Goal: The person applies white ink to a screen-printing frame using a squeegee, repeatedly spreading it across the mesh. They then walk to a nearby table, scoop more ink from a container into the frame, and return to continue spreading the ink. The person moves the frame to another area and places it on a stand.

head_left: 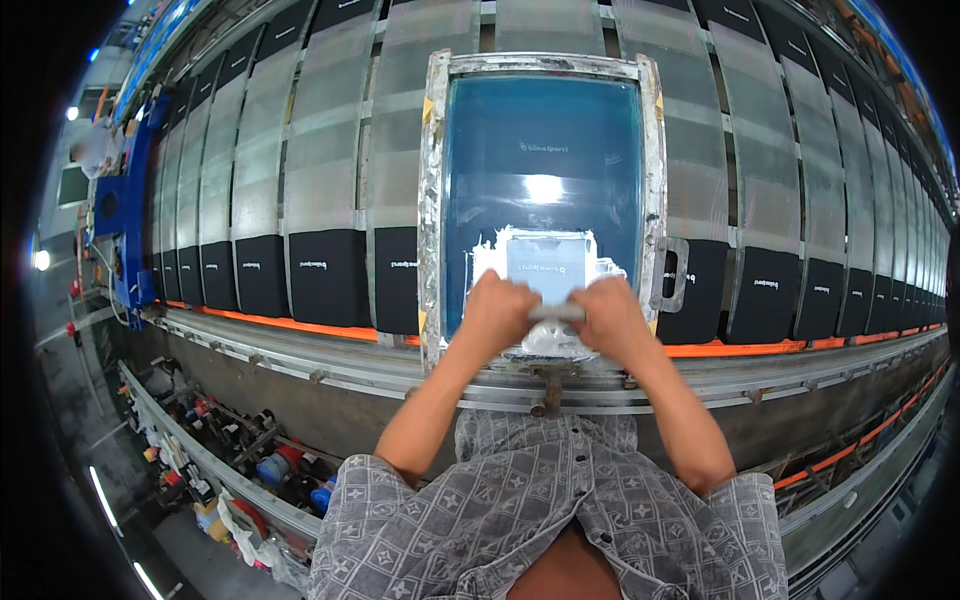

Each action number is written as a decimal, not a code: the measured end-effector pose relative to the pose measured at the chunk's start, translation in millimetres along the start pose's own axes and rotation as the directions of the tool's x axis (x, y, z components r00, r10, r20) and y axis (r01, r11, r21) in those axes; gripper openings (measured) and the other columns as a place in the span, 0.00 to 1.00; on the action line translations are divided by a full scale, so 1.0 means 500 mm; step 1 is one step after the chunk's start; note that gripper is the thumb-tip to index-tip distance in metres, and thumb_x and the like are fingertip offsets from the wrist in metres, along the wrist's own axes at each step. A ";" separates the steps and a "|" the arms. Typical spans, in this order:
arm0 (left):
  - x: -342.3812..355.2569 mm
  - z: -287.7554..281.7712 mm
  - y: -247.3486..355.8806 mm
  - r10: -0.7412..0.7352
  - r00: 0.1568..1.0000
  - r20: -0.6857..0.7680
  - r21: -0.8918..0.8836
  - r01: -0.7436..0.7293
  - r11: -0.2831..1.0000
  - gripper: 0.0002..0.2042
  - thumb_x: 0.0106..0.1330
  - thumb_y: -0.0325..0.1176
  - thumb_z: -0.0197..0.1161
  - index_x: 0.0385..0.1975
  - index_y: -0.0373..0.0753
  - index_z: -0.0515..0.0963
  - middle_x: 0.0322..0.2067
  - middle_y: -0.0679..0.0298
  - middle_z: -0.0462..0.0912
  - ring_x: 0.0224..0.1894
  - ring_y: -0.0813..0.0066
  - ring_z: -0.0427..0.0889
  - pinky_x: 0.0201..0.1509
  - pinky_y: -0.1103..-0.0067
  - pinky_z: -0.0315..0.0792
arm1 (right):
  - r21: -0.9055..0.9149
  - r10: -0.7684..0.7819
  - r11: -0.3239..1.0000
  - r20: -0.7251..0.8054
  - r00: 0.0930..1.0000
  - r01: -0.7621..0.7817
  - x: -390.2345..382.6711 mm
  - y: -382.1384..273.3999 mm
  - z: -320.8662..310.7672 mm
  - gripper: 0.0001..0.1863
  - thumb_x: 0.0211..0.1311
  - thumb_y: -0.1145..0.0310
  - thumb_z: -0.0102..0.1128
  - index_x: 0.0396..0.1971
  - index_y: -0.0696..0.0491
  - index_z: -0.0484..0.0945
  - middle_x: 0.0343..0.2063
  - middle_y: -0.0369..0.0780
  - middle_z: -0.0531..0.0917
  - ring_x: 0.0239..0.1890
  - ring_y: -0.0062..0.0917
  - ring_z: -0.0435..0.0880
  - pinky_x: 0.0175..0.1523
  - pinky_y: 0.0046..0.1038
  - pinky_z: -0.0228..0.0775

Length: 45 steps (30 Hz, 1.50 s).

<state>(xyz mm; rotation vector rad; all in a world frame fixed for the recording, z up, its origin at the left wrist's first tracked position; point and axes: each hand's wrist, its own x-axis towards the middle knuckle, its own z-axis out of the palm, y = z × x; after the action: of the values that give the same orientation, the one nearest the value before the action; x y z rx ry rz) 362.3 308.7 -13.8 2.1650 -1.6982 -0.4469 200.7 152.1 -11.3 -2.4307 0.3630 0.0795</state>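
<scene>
A screen-printing frame (654, 150) with a metal rim and a blue mesh (540, 120) lies over the platens in front of me. White ink (485, 250) is spread around a pale rectangle in the lower part of the mesh. My left hand (500, 305) and my right hand (605, 310) are both closed round the two ends of a grey squeegee (557, 312), held level across the ink near the frame's near end. The squeegee's blade is hard to make out.
Long platens bearing black fabric pieces (325, 280) run to both sides along a metal rail (280, 350). A blue machine part (138, 220) stands at the left end, near another person (98, 160). Assorted containers and tools (280, 465) lie below the rail at lower left.
</scene>
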 end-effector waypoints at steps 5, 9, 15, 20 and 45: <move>0.023 -0.047 -0.001 0.023 0.992 0.125 0.028 -0.026 0.999 0.08 0.49 0.41 0.77 0.21 0.51 0.83 0.21 0.69 0.82 0.27 0.64 0.81 0.42 0.67 0.66 | -0.008 -0.076 0.997 -0.057 0.995 0.075 0.006 -0.004 -0.016 0.11 0.49 0.63 0.75 0.30 0.51 0.84 0.22 0.43 0.83 0.31 0.40 0.83 0.46 0.41 0.69; 0.174 -0.093 -0.070 0.061 0.996 0.070 0.156 -0.071 0.985 0.11 0.46 0.43 0.78 0.23 0.48 0.84 0.20 0.62 0.82 0.27 0.59 0.82 0.43 0.65 0.68 | -0.084 -0.012 0.996 -0.026 1.000 0.010 0.148 0.047 -0.104 0.14 0.50 0.63 0.75 0.36 0.53 0.86 0.26 0.46 0.85 0.35 0.42 0.84 0.44 0.40 0.72; 0.209 -0.087 -0.093 -0.036 0.996 0.083 0.085 0.029 0.996 0.11 0.46 0.42 0.79 0.22 0.46 0.84 0.18 0.60 0.81 0.27 0.56 0.81 0.41 0.65 0.68 | 0.020 0.103 0.994 0.023 0.994 -0.104 0.195 0.065 -0.110 0.15 0.50 0.62 0.76 0.34 0.55 0.85 0.26 0.50 0.85 0.34 0.47 0.85 0.41 0.43 0.76; 0.035 -0.026 -0.028 -0.038 0.995 0.097 0.021 0.036 0.999 0.10 0.47 0.42 0.79 0.22 0.50 0.84 0.21 0.66 0.83 0.27 0.64 0.82 0.43 0.67 0.67 | -0.063 -0.023 0.998 0.009 1.000 0.023 0.048 0.010 -0.014 0.11 0.48 0.63 0.76 0.31 0.49 0.86 0.22 0.44 0.82 0.31 0.40 0.82 0.45 0.41 0.71; -0.032 -0.026 0.004 0.017 0.997 0.074 0.026 -0.019 0.999 0.10 0.46 0.37 0.78 0.24 0.48 0.83 0.23 0.67 0.83 0.30 0.65 0.82 0.43 0.68 0.66 | 0.053 0.010 0.998 0.084 0.996 -0.014 -0.008 -0.027 -0.008 0.14 0.54 0.58 0.73 0.35 0.50 0.85 0.25 0.43 0.84 0.37 0.42 0.85 0.50 0.42 0.73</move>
<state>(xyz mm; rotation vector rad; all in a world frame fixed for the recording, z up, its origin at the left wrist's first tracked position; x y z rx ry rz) 362.8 324.9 -0.8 2.1752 -1.7713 -0.5074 200.7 160.5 0.4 -2.3638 0.3375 0.1738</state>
